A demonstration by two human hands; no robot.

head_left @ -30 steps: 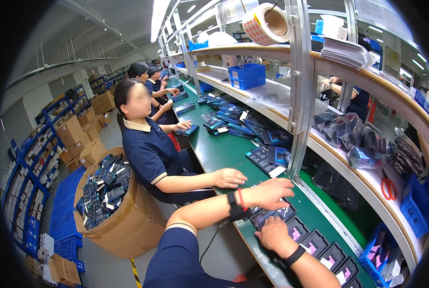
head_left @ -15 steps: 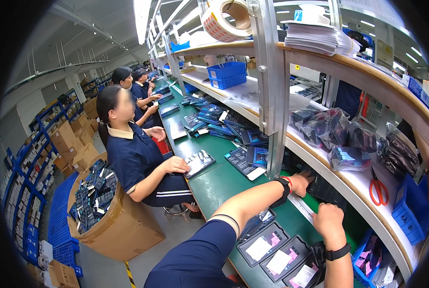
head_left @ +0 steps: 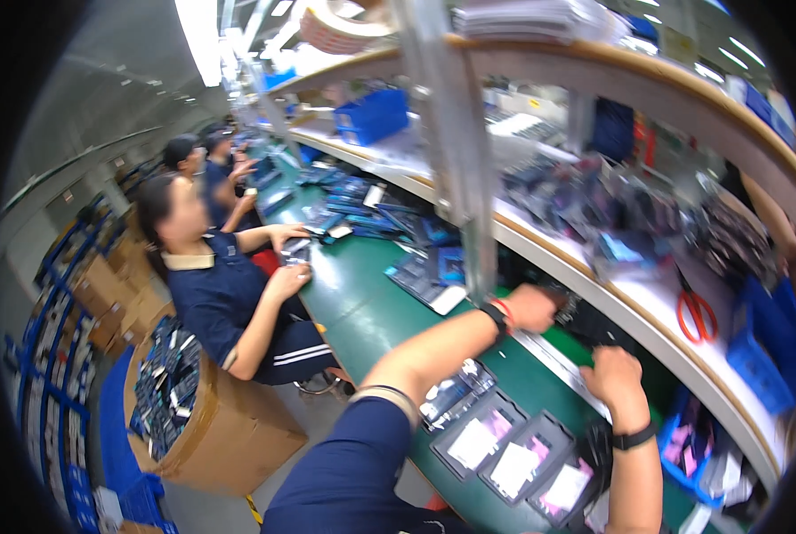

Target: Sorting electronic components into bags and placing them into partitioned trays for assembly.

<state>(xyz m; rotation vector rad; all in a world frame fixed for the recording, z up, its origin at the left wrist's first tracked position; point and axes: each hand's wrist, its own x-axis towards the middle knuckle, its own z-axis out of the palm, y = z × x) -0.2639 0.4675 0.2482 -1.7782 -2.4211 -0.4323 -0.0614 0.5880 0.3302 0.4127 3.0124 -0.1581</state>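
Observation:
My left hand (head_left: 533, 308) reaches under the lower shelf, next to a dark, glossy item (head_left: 572, 311). Its fingertips are blurred and partly hidden. My right hand (head_left: 613, 376) is closed at the far edge of the green bench (head_left: 371, 325), beside a pale metal strip (head_left: 553, 360); what its fingers hold, if anything, is hidden. Nearer me lie several dark trays with white cards and pink pieces, among them a left tray (head_left: 456, 461) and a middle tray (head_left: 496, 485). Clear-wrapped dark packs (head_left: 458, 392) rest beside them.
A metal post (head_left: 478, 240) rises left of my left hand. On the shelf lie red-handled scissors (head_left: 696, 318), bagged goods (head_left: 629, 209) and a blue bin (head_left: 763, 356). Dark boxes (head_left: 424, 276) cover the bench farther along. A co-worker (head_left: 224, 294) sits at left by a full carton (head_left: 229, 436).
My view has turned, so the scene has shifted left and blurred. The co-worker's hands have both come together over a small pack. My hands stay near the same spot under the shelf.

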